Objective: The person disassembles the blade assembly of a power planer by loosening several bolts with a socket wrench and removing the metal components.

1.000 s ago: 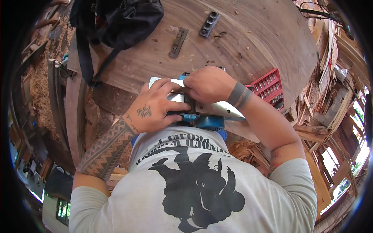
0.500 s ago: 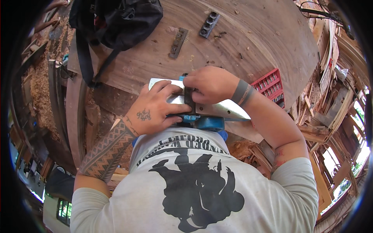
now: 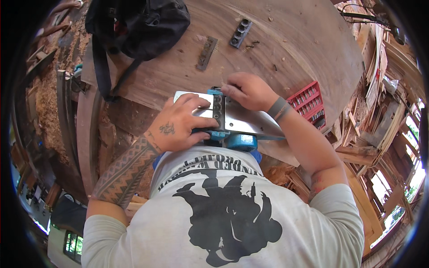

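Observation:
A blue electric planer point(image 3: 242, 142) lies sole-up close against my shirt, with its shiny metal sole plates point(image 3: 248, 120) facing me. My left hand point(image 3: 174, 123) holds it steady, its fingers over the left plate and the dark drum slot and its thumb near the blue edge. In that slot sits a dark blade holder strip point(image 3: 218, 107) with round holes. Just above the right plate, my right hand point(image 3: 250, 91) is closed in a pinch, thumb against forefinger. Whatever it pinches, if anything, is too small to name.
On the wooden slab point(image 3: 295, 49) lie a holed metal bar point(image 3: 240, 33), a flat dirty strip point(image 3: 206, 53) and a few small screws point(image 3: 255, 43). A black bag point(image 3: 138, 27) stands far left, a red bit case point(image 3: 307, 102) right. Wood offcuts point(image 3: 380, 125) heap up beyond; another person's hand point(image 3: 62, 29) shows far left.
My right hand has lifted off the drum slot and moved right, uncovering the holed strip there. My left hand stays in place on the planer.

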Demonstrator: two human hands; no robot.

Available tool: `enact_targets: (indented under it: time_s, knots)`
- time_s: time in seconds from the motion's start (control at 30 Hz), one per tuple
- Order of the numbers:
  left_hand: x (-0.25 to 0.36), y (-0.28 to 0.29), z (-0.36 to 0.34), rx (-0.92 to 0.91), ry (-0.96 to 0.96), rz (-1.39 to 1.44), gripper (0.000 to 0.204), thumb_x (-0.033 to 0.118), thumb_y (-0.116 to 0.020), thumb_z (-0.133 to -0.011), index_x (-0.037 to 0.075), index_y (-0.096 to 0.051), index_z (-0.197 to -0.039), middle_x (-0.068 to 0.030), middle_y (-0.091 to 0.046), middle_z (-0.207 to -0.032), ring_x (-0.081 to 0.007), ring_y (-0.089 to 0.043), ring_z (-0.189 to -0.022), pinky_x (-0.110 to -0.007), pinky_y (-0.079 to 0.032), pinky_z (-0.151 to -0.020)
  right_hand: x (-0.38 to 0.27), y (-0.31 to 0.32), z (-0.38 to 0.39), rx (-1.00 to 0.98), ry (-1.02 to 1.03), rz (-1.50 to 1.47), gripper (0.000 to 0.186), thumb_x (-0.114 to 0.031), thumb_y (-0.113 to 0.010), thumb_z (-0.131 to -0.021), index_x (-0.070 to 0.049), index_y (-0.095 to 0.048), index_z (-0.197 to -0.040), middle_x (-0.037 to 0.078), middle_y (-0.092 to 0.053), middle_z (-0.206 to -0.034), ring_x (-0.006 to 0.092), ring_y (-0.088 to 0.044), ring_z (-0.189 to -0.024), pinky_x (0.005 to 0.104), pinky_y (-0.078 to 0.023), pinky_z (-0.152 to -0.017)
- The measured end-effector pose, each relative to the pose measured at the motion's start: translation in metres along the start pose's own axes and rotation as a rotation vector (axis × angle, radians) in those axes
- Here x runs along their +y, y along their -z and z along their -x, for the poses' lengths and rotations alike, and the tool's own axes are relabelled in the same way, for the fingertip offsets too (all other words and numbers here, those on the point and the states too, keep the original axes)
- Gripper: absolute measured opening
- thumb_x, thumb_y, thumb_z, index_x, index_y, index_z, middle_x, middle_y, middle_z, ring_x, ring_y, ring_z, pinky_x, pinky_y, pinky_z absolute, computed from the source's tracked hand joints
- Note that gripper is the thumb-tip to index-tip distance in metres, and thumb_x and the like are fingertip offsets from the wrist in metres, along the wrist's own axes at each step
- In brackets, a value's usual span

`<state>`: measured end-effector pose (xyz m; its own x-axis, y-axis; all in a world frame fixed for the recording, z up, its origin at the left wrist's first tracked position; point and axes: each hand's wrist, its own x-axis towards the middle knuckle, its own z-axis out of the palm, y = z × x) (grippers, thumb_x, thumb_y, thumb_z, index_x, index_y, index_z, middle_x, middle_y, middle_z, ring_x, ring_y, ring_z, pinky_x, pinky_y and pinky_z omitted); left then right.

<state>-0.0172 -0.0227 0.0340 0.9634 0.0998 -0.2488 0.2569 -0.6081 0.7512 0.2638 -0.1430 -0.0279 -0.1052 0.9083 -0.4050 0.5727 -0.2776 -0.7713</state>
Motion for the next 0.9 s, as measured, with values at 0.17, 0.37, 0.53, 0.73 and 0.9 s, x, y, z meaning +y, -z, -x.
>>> enact_targets:
  time_s: [0.17, 0.37, 0.53, 0.73, 0.9]
  knots:
    - [-0.002, -0.005, 0.004, 0.041, -0.032, 0.001, 0.035, 0.037, -0.087, -0.092, 0.034, -0.084, -0.126, -0.0068, -0.065, -0.147, -0.0327, -0.053, -0.148, -0.056, -0.043, -0.114, 0.004, -0.013, 0.024, 0.019, -0.131, 0.070, 0.057, -0.055, -0.063, -0.112, 0.001, -0.071, -0.105, 0.026, -0.075, -0.109, 0.0472, -0.071, -0.107, 0.0549, -0.056, -0.093]
    - [0.001, -0.005, 0.005, 0.074, -0.085, -0.041, 0.032, 0.036, -0.086, -0.092, 0.032, -0.085, -0.125, -0.0054, -0.066, -0.146, -0.0312, -0.054, -0.144, -0.053, -0.045, -0.114, -0.011, -0.010, 0.040, 0.069, -0.389, -0.033, 0.061, -0.057, -0.061, -0.113, 0.002, -0.072, -0.123, 0.027, -0.076, -0.122, 0.0436, -0.073, -0.117, 0.0497, -0.056, -0.101]
    - [0.003, -0.002, 0.004, 0.079, -0.113, -0.025, 0.038, 0.027, -0.091, -0.087, 0.029, -0.086, -0.125, -0.0089, -0.066, -0.139, -0.0355, -0.057, -0.136, -0.052, -0.046, -0.118, 0.000, -0.021, 0.034, -0.052, -0.317, 0.015, 0.071, -0.060, -0.054, -0.115, 0.005, -0.073, -0.133, 0.029, -0.076, -0.132, 0.0452, -0.072, -0.124, 0.0501, -0.055, -0.107]
    - [0.001, 0.001, 0.017, 0.117, -0.290, -0.097, 0.039, 0.026, -0.094, -0.081, 0.030, -0.087, -0.119, -0.0053, -0.064, -0.136, -0.0341, -0.057, -0.130, -0.051, -0.047, -0.114, -0.046, -0.013, 0.059, 0.002, -0.483, 0.047, 0.089, -0.076, -0.052, -0.109, 0.006, -0.074, -0.134, 0.035, -0.074, -0.132, 0.0495, -0.069, -0.130, 0.0520, -0.053, -0.113]
    - [0.004, 0.000, 0.024, 0.272, -0.521, -0.232, 0.040, 0.024, -0.094, -0.074, 0.033, -0.086, -0.111, -0.0019, -0.063, -0.129, -0.0321, -0.055, -0.123, -0.054, -0.046, -0.110, -0.066, -0.020, 0.094, 0.162, -0.435, 0.205, 0.085, -0.074, -0.056, -0.108, 0.006, -0.070, -0.133, 0.034, -0.071, -0.135, 0.0515, -0.065, -0.131, 0.0536, -0.050, -0.114]
